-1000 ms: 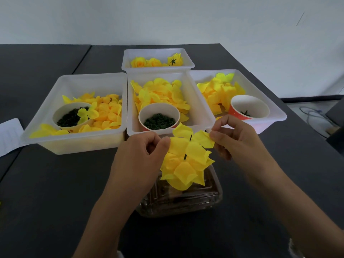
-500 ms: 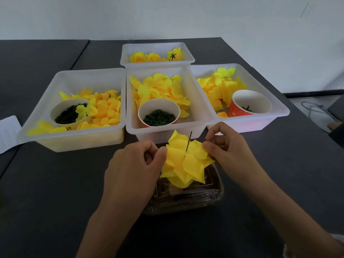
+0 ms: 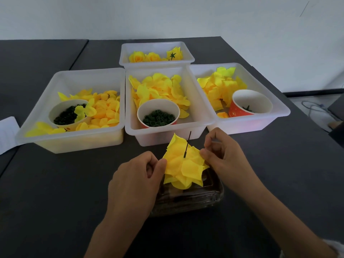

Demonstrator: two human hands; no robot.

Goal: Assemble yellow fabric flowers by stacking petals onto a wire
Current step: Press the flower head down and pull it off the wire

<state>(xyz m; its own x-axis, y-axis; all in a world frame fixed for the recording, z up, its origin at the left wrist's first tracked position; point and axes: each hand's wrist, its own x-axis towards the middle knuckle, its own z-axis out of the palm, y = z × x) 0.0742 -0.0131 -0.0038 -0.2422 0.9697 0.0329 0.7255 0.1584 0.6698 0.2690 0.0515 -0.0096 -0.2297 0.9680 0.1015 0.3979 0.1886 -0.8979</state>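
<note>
A stack of yellow fabric petals (image 3: 183, 166) sits on a thin dark wire (image 3: 187, 144) that sticks up through its middle. The stack hovers over a clear plastic box (image 3: 195, 199) on the dark table. My left hand (image 3: 135, 183) pinches the stack's left edge between thumb and forefinger. At the right edge, my right hand (image 3: 221, 157) pinches the petals with its fingertips. The wire's lower end is hidden under the petals.
Three white bins (image 3: 74, 140) (image 3: 200, 116) (image 3: 264, 123) hold loose yellow petals and paper cups (image 3: 158, 107) of green parts. A smaller bin (image 3: 186, 61) behind holds finished flowers (image 3: 137, 56). A white paper (image 3: 7, 135) lies at the left edge.
The petals have slid down the wire, so more of the wire now stands bare above them. Both hands came lower and closer to the clear box.
</note>
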